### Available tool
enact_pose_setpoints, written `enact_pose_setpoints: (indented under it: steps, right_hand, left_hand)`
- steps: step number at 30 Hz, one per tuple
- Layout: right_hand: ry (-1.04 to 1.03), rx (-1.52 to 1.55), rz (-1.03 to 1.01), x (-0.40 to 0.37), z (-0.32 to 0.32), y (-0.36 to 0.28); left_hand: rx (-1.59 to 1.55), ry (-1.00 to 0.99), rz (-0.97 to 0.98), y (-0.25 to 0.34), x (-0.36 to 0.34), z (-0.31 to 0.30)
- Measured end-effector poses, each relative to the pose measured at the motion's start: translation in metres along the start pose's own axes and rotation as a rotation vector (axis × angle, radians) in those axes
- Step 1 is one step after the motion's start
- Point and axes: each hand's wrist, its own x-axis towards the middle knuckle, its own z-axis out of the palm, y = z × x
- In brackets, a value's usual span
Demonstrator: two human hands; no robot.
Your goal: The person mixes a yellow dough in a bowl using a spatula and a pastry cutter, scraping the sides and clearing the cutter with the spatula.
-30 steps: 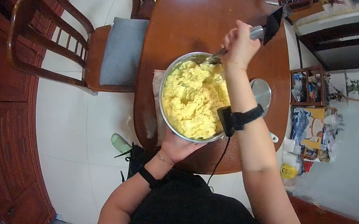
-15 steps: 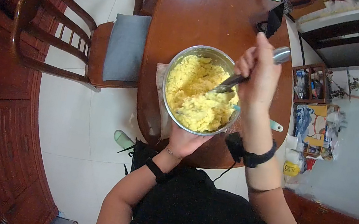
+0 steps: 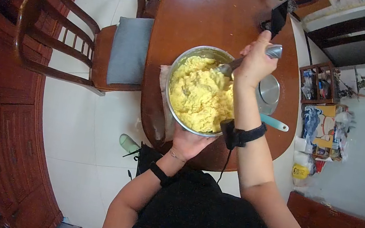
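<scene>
A metal bowl [image 3: 218, 55] full of lumpy, pale yellow mash [image 3: 198, 95] sits near the table's front end. Closed on the bowl's near rim and side is my left hand [image 3: 191, 143]; some of its fingers are hidden beneath. My right hand [image 3: 255, 64] is wrapped around the handle of a metal spoon [image 3: 235, 66], over the bowl's far right side. The spoon slants down leftward, its tip in the mash, and its shiny handle end sticks out past my fist.
Under the bowl's left side lies a pale cloth [image 3: 164, 74]. To the right are a round metal disc [image 3: 269, 90] and a teal-handled utensil [image 3: 274, 123]. A black object [image 3: 277, 21] stands farther back. A wooden chair with a grey cushion [image 3: 129, 52] adjoins the table's left edge.
My right hand and the spoon have moved left and slightly away from me, reshaping the mash. The metal disc beside the bowl now shows. My left hand stays on the bowl.
</scene>
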Motion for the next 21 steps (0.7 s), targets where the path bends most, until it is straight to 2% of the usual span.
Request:
enact_pose_setpoints:
  steps: [2,5,7,9,12,13,14,16,19,20,21]
  right_hand:
    - [0.067,-0.043,-0.093,0.013,-0.009,0.001]
    - [0.069,0.000,-0.071,0.024,-0.018,-0.009]
    - [-0.010,0.091,-0.042,0.026,-0.021,-0.020]
    - [-0.041,0.105,-0.001,0.015,-0.015,-0.041]
    - [-0.110,0.160,0.056,-0.002,-0.013,-0.057]
    - [-0.152,0.198,0.079,-0.007,-0.012,-0.058]
    - [-0.152,0.197,0.081,-0.013,-0.010,-0.057]
    - [-0.185,0.159,0.167,-0.026,-0.005,-0.052]
    - [-0.179,0.014,0.152,-0.057,-0.001,-0.032]
    - [-0.182,-0.008,0.149,-0.065,-0.001,-0.027]
    - [-0.183,-0.008,0.152,-0.069,-0.002,-0.023]
  left_hand:
    - [0.155,0.015,0.018,0.000,-0.001,-0.004]
    - [0.168,0.004,0.020,0.002,0.000,-0.006]
    - [0.101,-0.010,0.007,0.003,0.000,-0.005]
    - [-0.141,-0.038,-0.035,0.003,-0.001,-0.003]
    - [-0.886,-0.102,-0.216,0.003,-0.004,0.003]
    - [-1.034,-0.112,-0.273,0.004,-0.004,0.004]
    - [-1.035,-0.112,-0.270,0.003,-0.004,0.006]
    - [-1.950,-0.131,-0.353,0.001,-0.004,0.013]
    - [-3.329,-0.137,-0.410,-0.003,-0.003,0.023]
    - [-3.329,-0.141,-0.410,-0.003,-0.003,0.022]
    - [-3.552,-0.206,-0.454,-0.004,-0.003,0.020]
